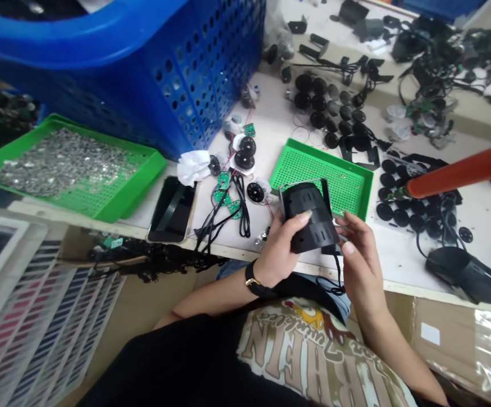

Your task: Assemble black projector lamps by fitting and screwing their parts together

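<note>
A black slotted lamp housing [311,217] with a metal bracket is held above the table's front edge. My left hand [280,249] wraps round its left side, fingers across the top, a black watch on the wrist. My right hand [358,249] touches its right side, thumb and fingers pinched at the base where a black cable hangs down. What the right fingers pinch is too small to make out.
A small green perforated tray [347,181] lies just behind the housing. An orange-handled tool [461,172] sits on the right, with black round parts [330,107] and a phone [172,209] around. A green tray of metal bits [113,200] lies left, below a blue basket [164,73].
</note>
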The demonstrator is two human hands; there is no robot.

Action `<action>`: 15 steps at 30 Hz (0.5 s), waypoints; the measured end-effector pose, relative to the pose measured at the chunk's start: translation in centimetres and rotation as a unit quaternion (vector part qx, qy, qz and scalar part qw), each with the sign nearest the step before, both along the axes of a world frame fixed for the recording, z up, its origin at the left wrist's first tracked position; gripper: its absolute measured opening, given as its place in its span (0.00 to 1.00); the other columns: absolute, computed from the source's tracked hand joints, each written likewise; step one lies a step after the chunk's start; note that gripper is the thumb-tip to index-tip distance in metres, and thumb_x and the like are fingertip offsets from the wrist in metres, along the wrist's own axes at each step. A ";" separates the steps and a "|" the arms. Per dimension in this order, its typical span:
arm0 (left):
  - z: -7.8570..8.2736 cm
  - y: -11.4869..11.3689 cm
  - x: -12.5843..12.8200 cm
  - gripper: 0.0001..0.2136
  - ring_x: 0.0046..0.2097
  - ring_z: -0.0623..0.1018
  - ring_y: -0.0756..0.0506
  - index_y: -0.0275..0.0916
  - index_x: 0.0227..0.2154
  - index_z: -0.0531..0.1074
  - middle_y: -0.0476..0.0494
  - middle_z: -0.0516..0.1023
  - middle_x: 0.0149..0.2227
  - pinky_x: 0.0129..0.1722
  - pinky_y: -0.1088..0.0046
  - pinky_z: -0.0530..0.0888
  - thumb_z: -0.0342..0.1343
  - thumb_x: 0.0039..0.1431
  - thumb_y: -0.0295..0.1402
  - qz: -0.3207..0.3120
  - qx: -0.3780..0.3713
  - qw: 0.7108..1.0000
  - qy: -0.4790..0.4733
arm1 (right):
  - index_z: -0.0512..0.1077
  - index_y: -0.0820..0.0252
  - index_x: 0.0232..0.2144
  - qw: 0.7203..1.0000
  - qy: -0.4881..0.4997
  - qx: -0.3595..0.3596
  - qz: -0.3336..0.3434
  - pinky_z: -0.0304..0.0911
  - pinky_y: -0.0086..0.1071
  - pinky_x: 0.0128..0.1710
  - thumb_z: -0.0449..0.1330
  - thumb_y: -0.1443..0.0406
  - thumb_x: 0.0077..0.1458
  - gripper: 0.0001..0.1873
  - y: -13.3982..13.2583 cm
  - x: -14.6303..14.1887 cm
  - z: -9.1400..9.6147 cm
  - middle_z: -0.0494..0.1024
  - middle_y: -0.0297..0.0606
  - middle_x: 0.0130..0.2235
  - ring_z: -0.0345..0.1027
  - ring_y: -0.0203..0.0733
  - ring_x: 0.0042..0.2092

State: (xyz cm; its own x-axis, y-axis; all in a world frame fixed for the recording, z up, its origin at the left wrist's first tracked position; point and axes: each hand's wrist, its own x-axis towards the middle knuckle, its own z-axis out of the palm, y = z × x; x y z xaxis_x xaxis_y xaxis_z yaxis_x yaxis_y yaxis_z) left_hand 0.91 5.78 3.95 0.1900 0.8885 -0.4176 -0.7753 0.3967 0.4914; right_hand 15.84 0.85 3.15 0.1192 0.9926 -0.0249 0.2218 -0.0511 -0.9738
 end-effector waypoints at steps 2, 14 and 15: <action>0.2 0.5 -0.3 0.16 0.51 0.82 0.37 0.37 0.42 0.78 0.42 0.83 0.40 0.56 0.57 0.76 0.67 0.53 0.39 -0.038 -0.030 0.998 -0.028 | 0.65 0.49 0.61 0.995 0.076 -0.065 -0.025 0.70 0.49 0.59 0.54 0.49 0.64 0.27 0.5 0.4 0.3 0.71 0.46 0.61 0.72 0.48 0.57; 0.6 0.2 -0.3 0.16 0.55 0.82 0.32 0.35 0.39 0.80 0.40 0.86 0.38 0.58 0.51 0.77 0.67 0.51 0.40 -0.052 -0.021 0.998 0.025 | 0.64 0.45 0.62 0.976 0.187 -0.110 0.017 0.69 0.50 0.61 0.61 0.47 0.60 0.31 0.2 0.0 0.8 0.66 0.42 0.69 0.70 0.49 0.62; 0.5 -0.3 -0.4 0.15 0.55 0.81 0.31 0.36 0.38 0.80 0.41 0.86 0.38 0.59 0.51 0.77 0.68 0.50 0.40 -0.046 -0.013 0.998 0.044 | 0.64 0.45 0.63 0.979 0.177 -0.102 0.022 0.68 0.51 0.62 0.61 0.47 0.60 0.32 0.1 0.0 0.9 0.65 0.42 0.70 0.69 0.49 0.62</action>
